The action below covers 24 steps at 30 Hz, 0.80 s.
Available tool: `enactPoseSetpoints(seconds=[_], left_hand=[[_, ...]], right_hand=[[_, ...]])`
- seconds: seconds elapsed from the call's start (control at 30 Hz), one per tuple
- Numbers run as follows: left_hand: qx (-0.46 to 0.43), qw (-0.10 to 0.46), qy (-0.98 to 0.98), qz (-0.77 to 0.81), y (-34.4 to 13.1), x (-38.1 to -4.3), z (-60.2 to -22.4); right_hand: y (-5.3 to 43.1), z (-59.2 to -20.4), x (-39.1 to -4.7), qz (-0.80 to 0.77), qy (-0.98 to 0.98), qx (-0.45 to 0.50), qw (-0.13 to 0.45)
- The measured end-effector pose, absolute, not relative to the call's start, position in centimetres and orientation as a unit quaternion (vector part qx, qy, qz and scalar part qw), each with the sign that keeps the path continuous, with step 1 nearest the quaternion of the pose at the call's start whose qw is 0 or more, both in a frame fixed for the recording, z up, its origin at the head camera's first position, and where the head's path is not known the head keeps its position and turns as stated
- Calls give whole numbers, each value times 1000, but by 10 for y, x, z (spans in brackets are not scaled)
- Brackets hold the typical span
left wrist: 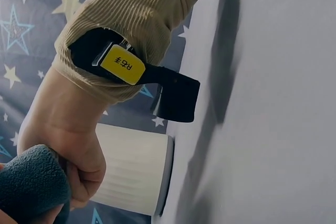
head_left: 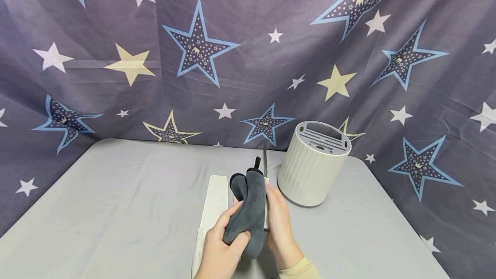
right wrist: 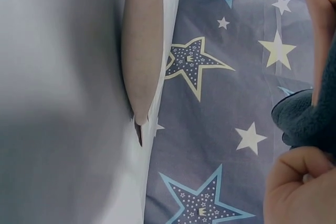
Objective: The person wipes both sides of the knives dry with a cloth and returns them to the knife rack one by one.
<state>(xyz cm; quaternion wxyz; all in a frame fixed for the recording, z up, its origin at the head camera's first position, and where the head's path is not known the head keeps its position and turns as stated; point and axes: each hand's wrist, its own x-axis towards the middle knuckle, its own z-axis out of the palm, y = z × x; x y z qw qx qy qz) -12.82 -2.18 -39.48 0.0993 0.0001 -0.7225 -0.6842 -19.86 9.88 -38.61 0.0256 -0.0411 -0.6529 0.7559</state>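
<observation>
My left hand (head_left: 222,244) grips a folded dark grey plush cloth (head_left: 249,210) with black edging and a black hanging loop at its top. My right hand (head_left: 280,223) holds a knife by its white handle (head_left: 266,212), right beside the cloth. The knife's thin blade (head_left: 265,160) points up toward the back of the table. In the left wrist view my right hand (left wrist: 79,163) is curled behind the cloth (left wrist: 34,184). To the left of the cloth, a flat pale piece (head_left: 215,199) with a handle-like lower end lies on the table.
A ribbed white knife block (head_left: 311,171) with a grey slotted top stands to the right of my hands. The light grey table (head_left: 128,210) meets a star-patterned curtain (head_left: 248,76) at the back and sides. In the right wrist view a long beige handle (right wrist: 143,45) lies on the tabletop.
</observation>
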Motion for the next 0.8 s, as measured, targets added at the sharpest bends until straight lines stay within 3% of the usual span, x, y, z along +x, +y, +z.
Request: enactPoseSetpoints(seconds=[0.13,0.4,0.8], left_hand=[[3,81,-696,-713,-24,-130,-393],[-2,148,-711,-687,-30,-135,-391],[-21,132,-684,-717,-35,-135,-389]], right_hand=[[95,-384,-196,754,-655,-34,25],[90,-380,-189,752,-658,-35,7],[97,-376,-195,763,-643,-35,52]])
